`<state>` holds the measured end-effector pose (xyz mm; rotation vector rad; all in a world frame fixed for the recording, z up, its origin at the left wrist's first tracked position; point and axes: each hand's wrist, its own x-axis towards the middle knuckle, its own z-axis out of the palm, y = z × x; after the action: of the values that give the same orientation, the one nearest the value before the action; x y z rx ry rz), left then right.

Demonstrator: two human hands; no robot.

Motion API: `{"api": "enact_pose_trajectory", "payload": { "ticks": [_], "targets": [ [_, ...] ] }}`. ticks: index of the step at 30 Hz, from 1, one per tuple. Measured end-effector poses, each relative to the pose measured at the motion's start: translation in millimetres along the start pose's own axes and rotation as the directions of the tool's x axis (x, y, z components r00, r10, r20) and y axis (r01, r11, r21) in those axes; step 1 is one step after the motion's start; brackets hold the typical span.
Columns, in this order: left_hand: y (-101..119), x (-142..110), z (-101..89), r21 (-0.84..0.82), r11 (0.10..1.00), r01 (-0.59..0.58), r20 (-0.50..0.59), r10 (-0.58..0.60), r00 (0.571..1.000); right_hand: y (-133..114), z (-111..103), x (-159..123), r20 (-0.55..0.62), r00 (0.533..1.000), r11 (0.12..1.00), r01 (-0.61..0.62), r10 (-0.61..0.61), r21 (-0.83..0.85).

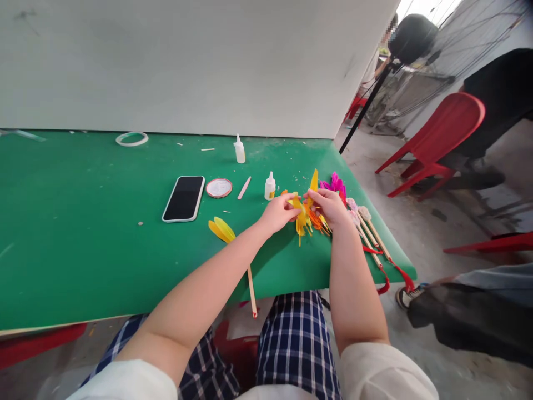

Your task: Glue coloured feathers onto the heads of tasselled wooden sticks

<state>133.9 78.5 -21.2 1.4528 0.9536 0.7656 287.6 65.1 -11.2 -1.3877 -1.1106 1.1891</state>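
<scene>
Between the thumb and fingers of my right hand (328, 206) is a yellow feather (314, 180), its tip pointing up. My left hand (278, 213) is closed in a pinch on another yellow feather (297, 206), close beside the right. Below both hands lies a pile of orange feathers (320, 221), partly covered by the fingers. Magenta feathers (334, 184) lie just behind my right hand. Under my left forearm, a wooden stick (251, 289) with yellow feathers (222, 229) at its far end reaches past the table's front edge; its middle is hidden.
On the green table (91, 239) are a phone (184, 199), a round lid-like disc (219, 188), a pink slim tool (244, 188), two small dropper bottles (270, 186) and a tape roll (132, 139). Sticks with red tassels (377, 240) lie at the right edge. A red chair (445, 130) stands beyond.
</scene>
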Motion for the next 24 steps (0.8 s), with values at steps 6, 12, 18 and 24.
{"api": "enact_pose_trajectory", "payload": {
  "ticks": [6, 12, 18, 24],
  "targets": [
    [-2.1, -8.4, -4.3, 0.074, 0.993, 0.095, 0.07, -0.101, 0.992, 0.2, -1.6, -1.2, 0.093, 0.995, 0.997, -0.048, 0.042, 0.06],
    [1.8, -10.2, -9.2, 0.079, 0.99, 0.118, 0.093, -0.125, 0.988, -4.3, 4.6, -4.9, 0.108, 0.994, 1.0, -0.017, 0.019, -0.018],
    [-0.6, -12.0, -10.6, 0.0, 0.988, 0.157, 0.08, -0.157, 0.984, -4.4, 6.4, -5.4, 0.125, 0.992, 0.999, -0.017, 0.021, -0.031],
    [-5.8, -12.4, -13.9, -0.13, 0.977, 0.172, 0.067, -0.165, 0.984, -3.4, 7.0, -4.1, 0.1, 0.995, 1.0, 0.004, -0.002, -0.021]
  ]
}}
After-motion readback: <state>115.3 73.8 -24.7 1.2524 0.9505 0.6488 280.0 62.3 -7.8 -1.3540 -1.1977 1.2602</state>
